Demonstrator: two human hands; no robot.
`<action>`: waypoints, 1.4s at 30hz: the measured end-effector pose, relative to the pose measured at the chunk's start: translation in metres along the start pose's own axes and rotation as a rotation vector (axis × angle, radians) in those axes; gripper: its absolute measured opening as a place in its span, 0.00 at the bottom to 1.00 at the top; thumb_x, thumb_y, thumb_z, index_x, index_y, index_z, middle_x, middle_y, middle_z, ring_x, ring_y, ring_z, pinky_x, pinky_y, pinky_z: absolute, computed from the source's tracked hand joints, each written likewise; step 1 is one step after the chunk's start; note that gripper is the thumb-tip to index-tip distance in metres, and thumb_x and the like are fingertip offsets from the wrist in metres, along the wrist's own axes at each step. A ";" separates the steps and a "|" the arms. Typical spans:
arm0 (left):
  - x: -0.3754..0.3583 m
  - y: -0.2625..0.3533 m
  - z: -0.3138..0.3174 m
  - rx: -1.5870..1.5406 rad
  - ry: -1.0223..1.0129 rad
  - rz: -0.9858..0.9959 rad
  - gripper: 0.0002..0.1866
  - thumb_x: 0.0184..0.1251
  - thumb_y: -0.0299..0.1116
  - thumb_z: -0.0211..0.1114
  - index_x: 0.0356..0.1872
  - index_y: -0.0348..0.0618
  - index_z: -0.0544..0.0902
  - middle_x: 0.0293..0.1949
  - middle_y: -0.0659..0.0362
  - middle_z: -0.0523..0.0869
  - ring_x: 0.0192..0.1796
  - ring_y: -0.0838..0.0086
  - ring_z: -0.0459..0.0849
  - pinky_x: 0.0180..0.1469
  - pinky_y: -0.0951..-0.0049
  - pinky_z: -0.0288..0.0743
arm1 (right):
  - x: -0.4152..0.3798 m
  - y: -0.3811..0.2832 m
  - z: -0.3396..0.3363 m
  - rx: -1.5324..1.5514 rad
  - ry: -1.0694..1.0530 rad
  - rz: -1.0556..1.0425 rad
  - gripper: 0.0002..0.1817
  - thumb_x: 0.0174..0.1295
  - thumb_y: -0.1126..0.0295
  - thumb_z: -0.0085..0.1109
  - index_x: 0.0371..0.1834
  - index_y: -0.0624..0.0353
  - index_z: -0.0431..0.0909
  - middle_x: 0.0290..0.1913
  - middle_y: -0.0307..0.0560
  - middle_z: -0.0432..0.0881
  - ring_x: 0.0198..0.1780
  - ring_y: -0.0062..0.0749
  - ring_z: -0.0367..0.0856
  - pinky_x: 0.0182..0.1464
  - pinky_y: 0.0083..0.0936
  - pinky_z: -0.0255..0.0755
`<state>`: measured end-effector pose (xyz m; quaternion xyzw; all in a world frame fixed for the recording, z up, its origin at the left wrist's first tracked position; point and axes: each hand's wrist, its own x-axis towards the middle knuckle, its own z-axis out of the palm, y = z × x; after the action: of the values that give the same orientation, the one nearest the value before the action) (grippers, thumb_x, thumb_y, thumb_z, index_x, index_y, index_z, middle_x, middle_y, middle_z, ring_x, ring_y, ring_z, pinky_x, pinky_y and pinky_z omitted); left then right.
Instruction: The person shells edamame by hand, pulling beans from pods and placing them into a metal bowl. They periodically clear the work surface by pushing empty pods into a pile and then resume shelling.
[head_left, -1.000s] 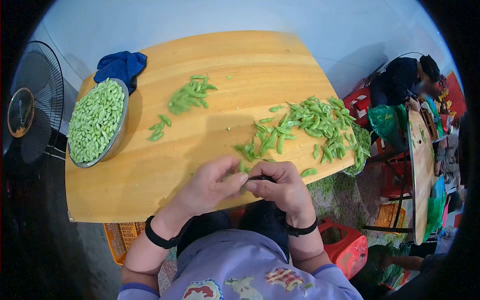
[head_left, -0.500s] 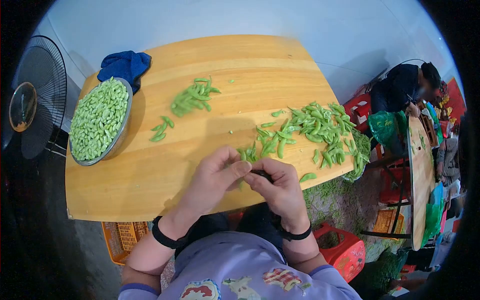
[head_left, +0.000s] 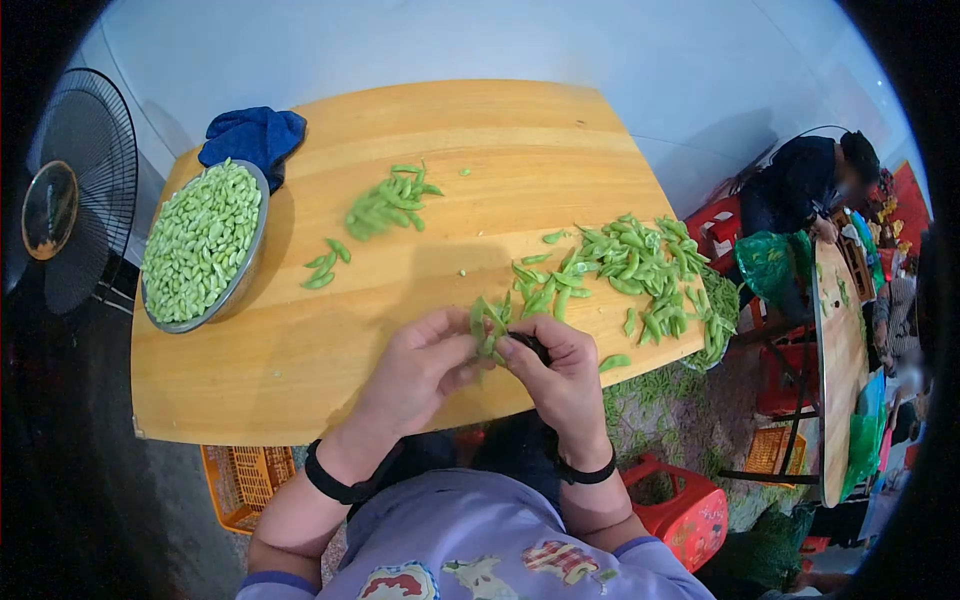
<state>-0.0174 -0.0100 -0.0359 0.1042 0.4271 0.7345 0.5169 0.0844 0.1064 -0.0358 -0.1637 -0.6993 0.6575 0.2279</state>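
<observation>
Fingers of L hand [head_left: 415, 372] are closed, thumb & index pinching the held pods [head_left: 487, 325], which stick up between both hands, above the near edge of the tbl [head_left: 330, 400]. Fingers of R hand [head_left: 565, 380] are curled round a dark item [head_left: 529, 348], mostly hidden, w/ thumb tip up against the pods; can't tell exactly what it is. Black band on each wrist.

Just beyond the hands & to the R: big loose pile of green pods [head_left: 640, 255] on the tbl, running to its R edge. Farther fwd, a smaller pod heap [head_left: 390, 203], blurry in part, w/ a few pods [head_left: 325, 265] near it, toward the bowl. Metal bowl [head_left: 262, 240] on L side of tbl, heaped w/ shelled green beans [head_left: 200, 240]; dark blue cloth [head_left: 255, 140] right behind it.

Off tbl: fan [head_left: 75, 195] far L; orange basket [head_left: 248, 485] below near edge; red stool [head_left: 685, 515] lower R, pale printed marks on its side, too small to read. Pods/bits all over floor R. Another person [head_left: 800, 185] in dark top sits at a 2nd tbl [head_left: 840, 370], green bag [head_left: 770, 262] close by. Purple shirt [head_left: 450, 530] has patch pics; no brand or label legible.
</observation>
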 end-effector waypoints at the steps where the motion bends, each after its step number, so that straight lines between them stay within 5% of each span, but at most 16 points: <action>1: -0.001 0.000 0.002 -0.007 0.022 0.012 0.05 0.63 0.27 0.53 0.38 0.40 0.75 0.33 0.63 0.77 0.35 0.81 0.76 0.36 0.83 0.70 | 0.001 0.002 0.001 -0.093 0.017 -0.105 0.04 0.55 0.76 0.57 0.29 0.68 0.75 0.23 0.41 0.77 0.19 0.18 0.70 0.22 0.18 0.65; 8: -0.001 -0.009 -0.004 -0.132 0.036 -0.009 0.05 0.64 0.31 0.54 0.38 0.41 0.74 0.35 0.63 0.78 0.37 0.81 0.77 0.34 0.83 0.69 | -0.003 -0.015 0.010 -0.523 0.145 -0.267 0.04 0.51 0.78 0.59 0.27 0.65 0.74 0.21 0.50 0.74 0.22 0.36 0.76 0.24 0.25 0.67; 10: -0.001 -0.012 0.003 0.022 0.124 0.088 0.07 0.65 0.33 0.55 0.38 0.42 0.75 0.30 0.62 0.79 0.29 0.82 0.75 0.28 0.84 0.68 | -0.004 -0.013 0.012 -0.559 0.169 -0.359 0.05 0.49 0.78 0.60 0.27 0.64 0.74 0.21 0.52 0.73 0.24 0.44 0.76 0.25 0.29 0.68; 17: -0.001 0.001 0.001 0.043 0.026 -0.025 0.07 0.63 0.30 0.57 0.39 0.41 0.75 0.30 0.61 0.79 0.26 0.82 0.75 0.26 0.85 0.68 | -0.009 -0.022 0.015 -0.505 0.092 -0.337 0.06 0.47 0.79 0.60 0.28 0.64 0.73 0.22 0.52 0.73 0.24 0.44 0.75 0.25 0.30 0.68; 19: -0.003 0.005 -0.002 -0.041 -0.007 -0.130 0.04 0.62 0.27 0.56 0.35 0.40 0.74 0.31 0.62 0.78 0.31 0.81 0.76 0.31 0.84 0.69 | -0.010 -0.022 0.017 -0.549 0.122 -0.353 0.03 0.48 0.80 0.57 0.26 0.66 0.74 0.20 0.47 0.74 0.21 0.31 0.72 0.26 0.21 0.66; 23: -0.006 -0.003 -0.010 -0.246 -0.117 -0.178 0.09 0.57 0.21 0.53 0.40 0.38 0.72 0.32 0.59 0.76 0.32 0.80 0.75 0.31 0.84 0.69 | -0.010 -0.022 0.014 -0.402 0.083 -0.280 0.03 0.48 0.80 0.57 0.25 0.68 0.73 0.19 0.43 0.73 0.21 0.21 0.69 0.25 0.18 0.63; 27: -0.008 -0.004 -0.020 0.076 0.002 -0.121 0.08 0.59 0.25 0.57 0.40 0.39 0.75 0.32 0.63 0.78 0.30 0.82 0.75 0.32 0.84 0.70 | -0.008 -0.020 0.011 -0.460 0.129 -0.249 0.03 0.49 0.79 0.57 0.25 0.67 0.74 0.18 0.43 0.71 0.20 0.21 0.67 0.24 0.18 0.62; 29: -0.012 0.005 -0.021 0.224 0.137 0.047 0.06 0.60 0.28 0.58 0.38 0.39 0.76 0.30 0.64 0.77 0.30 0.84 0.74 0.31 0.86 0.67 | -0.008 -0.016 0.009 -0.482 0.055 -0.259 0.05 0.48 0.78 0.59 0.27 0.65 0.74 0.21 0.52 0.74 0.23 0.42 0.74 0.26 0.29 0.67; 30: -0.010 0.004 -0.017 0.222 0.128 0.044 0.06 0.60 0.28 0.58 0.38 0.39 0.76 0.30 0.64 0.77 0.30 0.84 0.74 0.31 0.86 0.67 | -0.009 -0.017 0.010 -0.490 0.062 -0.258 0.05 0.48 0.78 0.59 0.27 0.65 0.74 0.21 0.52 0.74 0.23 0.42 0.74 0.26 0.29 0.67; 32: -0.007 0.003 -0.009 0.551 0.184 0.373 0.06 0.61 0.29 0.59 0.36 0.39 0.77 0.28 0.66 0.77 0.28 0.86 0.72 0.29 0.87 0.64 | -0.010 -0.019 0.014 -0.461 0.001 -0.225 0.05 0.48 0.78 0.60 0.27 0.65 0.74 0.21 0.53 0.74 0.23 0.42 0.74 0.26 0.29 0.67; 34: -0.006 0.006 -0.008 0.545 0.167 0.352 0.06 0.60 0.28 0.59 0.36 0.38 0.77 0.28 0.67 0.77 0.28 0.87 0.71 0.30 0.87 0.64 | -0.010 -0.021 0.015 -0.454 -0.009 -0.202 0.05 0.48 0.78 0.60 0.27 0.65 0.74 0.21 0.53 0.73 0.22 0.42 0.73 0.26 0.29 0.66; 37: -0.009 0.012 -0.002 0.446 0.144 0.260 0.05 0.59 0.26 0.60 0.35 0.37 0.78 0.27 0.67 0.77 0.29 0.87 0.71 0.32 0.87 0.65 | -0.011 -0.016 0.005 -0.360 -0.043 -0.151 0.05 0.50 0.77 0.59 0.29 0.67 0.75 0.20 0.47 0.75 0.21 0.34 0.73 0.26 0.27 0.66; 39: -0.011 0.013 -0.001 0.351 0.146 0.187 0.05 0.59 0.25 0.60 0.35 0.37 0.78 0.27 0.67 0.77 0.29 0.87 0.71 0.33 0.87 0.66 | -0.010 -0.016 -0.002 0.132 -0.105 0.327 0.07 0.53 0.76 0.59 0.33 0.68 0.76 0.22 0.40 0.75 0.24 0.22 0.72 0.27 0.22 0.66; 42: -0.011 0.008 -0.003 0.592 0.177 0.348 0.05 0.57 0.21 0.60 0.34 0.38 0.76 0.28 0.66 0.77 0.31 0.85 0.73 0.35 0.85 0.67 | -0.007 -0.010 -0.008 -0.057 -0.140 0.207 0.12 0.54 0.76 0.59 0.41 0.70 0.75 0.26 0.37 0.75 0.28 0.15 0.71 0.29 0.18 0.67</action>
<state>-0.0198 -0.0212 -0.0283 0.2566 0.6406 0.6621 0.2924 0.0950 0.1085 -0.0263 -0.1952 -0.7113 0.6671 0.1046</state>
